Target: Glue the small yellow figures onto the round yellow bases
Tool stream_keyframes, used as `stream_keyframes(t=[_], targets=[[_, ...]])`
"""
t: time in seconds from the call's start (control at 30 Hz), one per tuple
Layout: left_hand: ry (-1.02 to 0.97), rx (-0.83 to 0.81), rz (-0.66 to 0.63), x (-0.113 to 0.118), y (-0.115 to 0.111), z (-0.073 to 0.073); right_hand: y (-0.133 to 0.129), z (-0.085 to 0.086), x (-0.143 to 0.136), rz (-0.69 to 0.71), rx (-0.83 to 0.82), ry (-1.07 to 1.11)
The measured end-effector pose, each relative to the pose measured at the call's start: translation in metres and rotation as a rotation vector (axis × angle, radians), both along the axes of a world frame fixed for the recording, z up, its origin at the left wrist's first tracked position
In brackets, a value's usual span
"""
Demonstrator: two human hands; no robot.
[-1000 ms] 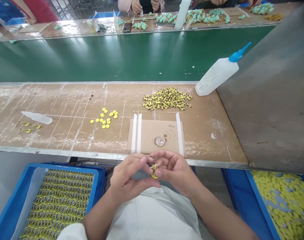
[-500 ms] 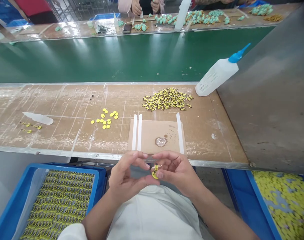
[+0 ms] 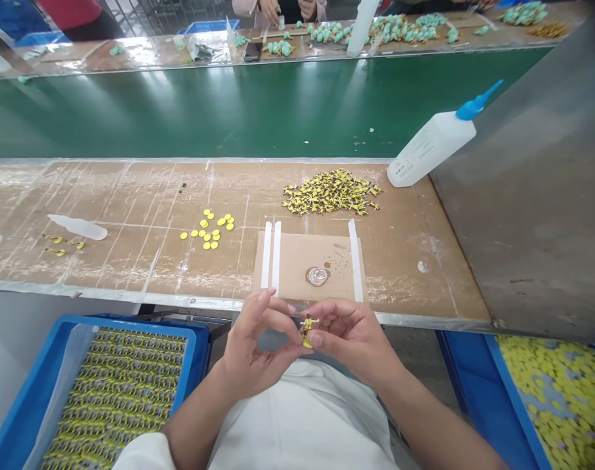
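Observation:
Between my hands stands a small yellow figurine (image 3: 308, 322) with a dark head and arms spread, upright on a round yellow base. My left hand (image 3: 258, 343) pinches it low down, thumb and a fingertip at the base. From the other side, the thumb and fingers of my right hand (image 3: 351, 336) grip it as well. Just beyond, a cardboard sheet (image 3: 292, 261) with white tape strips carries a clear, wet-looking round blob (image 3: 317, 276). Farther back lies a heap of yellow and dark figurines (image 3: 331, 191); loose yellow discs (image 3: 208, 234) are scattered to its left.
A white bottle with a blue nozzle (image 3: 432, 149) leans against the metal panel (image 3: 532, 196) at right. Blue trays flank me below the table: rows of figurines in the left tray (image 3: 192, 372), yellow pieces in the right one (image 3: 515, 405). Another person's hands (image 3: 270, 12) work beyond the green belt (image 3: 204, 111).
My left fingers have closed in on the figurine's base, where they stood farther apart before. The figurine is slightly higher and more upright. The whole view has shifted a little.

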State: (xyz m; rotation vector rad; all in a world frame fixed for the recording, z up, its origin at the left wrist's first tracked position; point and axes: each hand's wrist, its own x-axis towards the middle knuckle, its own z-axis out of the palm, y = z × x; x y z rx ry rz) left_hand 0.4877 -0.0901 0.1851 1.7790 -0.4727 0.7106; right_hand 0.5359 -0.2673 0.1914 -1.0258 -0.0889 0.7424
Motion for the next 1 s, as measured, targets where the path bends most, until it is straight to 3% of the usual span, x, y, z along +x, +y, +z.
stream_keyframes(t=[0.4, 1.0], targets=[[0.083, -0.008, -0.065, -0.0016, -0.0006, -0.0023, 0.0004, 0.0014, 0.0003, -0.029, 0.035, -0.018], [0.015, 0.119, -0.032, -0.0012, 0.0015, -0.0005, -0.0055, 0.0015, 0.0000, -0.067, -0.151, -0.166]])
